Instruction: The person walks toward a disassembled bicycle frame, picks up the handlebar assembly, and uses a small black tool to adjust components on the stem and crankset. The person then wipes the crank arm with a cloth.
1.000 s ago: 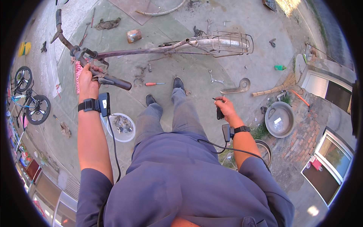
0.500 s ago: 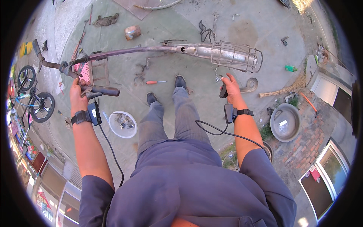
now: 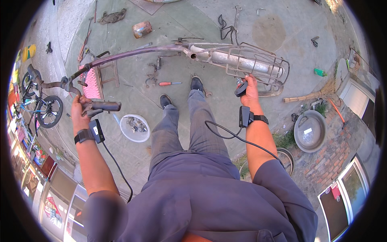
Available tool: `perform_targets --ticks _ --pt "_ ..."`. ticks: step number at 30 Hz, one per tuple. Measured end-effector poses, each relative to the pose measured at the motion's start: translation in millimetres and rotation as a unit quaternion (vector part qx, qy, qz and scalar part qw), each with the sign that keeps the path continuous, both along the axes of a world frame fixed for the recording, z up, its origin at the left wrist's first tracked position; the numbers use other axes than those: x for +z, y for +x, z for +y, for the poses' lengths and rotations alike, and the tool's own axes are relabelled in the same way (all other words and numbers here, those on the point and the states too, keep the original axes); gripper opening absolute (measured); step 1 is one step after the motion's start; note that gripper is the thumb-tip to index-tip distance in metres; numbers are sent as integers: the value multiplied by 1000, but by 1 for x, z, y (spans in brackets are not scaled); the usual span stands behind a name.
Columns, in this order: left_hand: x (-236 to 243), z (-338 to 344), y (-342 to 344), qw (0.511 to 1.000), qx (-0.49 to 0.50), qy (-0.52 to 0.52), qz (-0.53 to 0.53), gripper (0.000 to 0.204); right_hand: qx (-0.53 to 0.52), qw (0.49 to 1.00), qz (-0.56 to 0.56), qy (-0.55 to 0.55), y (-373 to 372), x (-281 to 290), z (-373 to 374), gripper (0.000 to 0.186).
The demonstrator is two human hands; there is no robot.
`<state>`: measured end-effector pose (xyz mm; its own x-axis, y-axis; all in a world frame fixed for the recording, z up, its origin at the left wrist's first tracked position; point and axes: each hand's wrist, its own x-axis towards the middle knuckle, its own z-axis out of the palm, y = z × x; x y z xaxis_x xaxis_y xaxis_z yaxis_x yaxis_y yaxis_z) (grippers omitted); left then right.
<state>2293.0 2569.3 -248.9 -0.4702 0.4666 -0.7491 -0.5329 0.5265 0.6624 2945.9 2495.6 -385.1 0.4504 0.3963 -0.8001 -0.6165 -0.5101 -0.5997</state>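
Observation:
An old bicycle frame [image 3: 141, 51] stretches across in front of me, with worn purple and silver paint. My left hand [image 3: 80, 108] is closed round the rusty handlebar [image 3: 68, 83] at its left end, close to the dark grip [image 3: 107, 106] and brake lever. At the right end, a wire rear rack [image 3: 258, 66] lies over a silver mudguard [image 3: 262, 69]. My right hand [image 3: 251, 92] is just below the rack, its fingertips at the rack's near edge. In it is a small black rounded piece [image 3: 241, 89], whose kind I cannot make out.
On the concrete lie a red-handled screwdriver [image 3: 169, 83], a chain [image 3: 227, 29], a rusty can [image 3: 142, 29] and a wooden stool [image 3: 108, 74]. A white bowl of parts [image 3: 135, 128] stands near my feet. Rightward are a straw broom [image 3: 308, 97] and grey basin [image 3: 310, 131]; leftward, another bicycle [image 3: 50, 111].
The rack end has come down and right, closer to my right hand, whose fingertips now meet it. My left hand keeps its hold on the handlebar. The whole view has shifted a little.

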Motion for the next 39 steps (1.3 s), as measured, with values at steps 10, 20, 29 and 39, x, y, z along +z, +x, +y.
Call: perform_targets --ticks 10,20,29,39 --pt "-1 21 -13 1000 13 -15 7 28 18 999 23 28 9 15 2 48" --pt "-7 38 -24 1000 10 23 -12 26 92 995 9 29 18 11 9 48" --pt "-21 44 -44 993 -8 108 -52 24 80 995 -7 50 12 17 16 46" --pt "-23 52 -42 987 -44 147 -49 22 87 994 -18 66 -8 22 14 48"
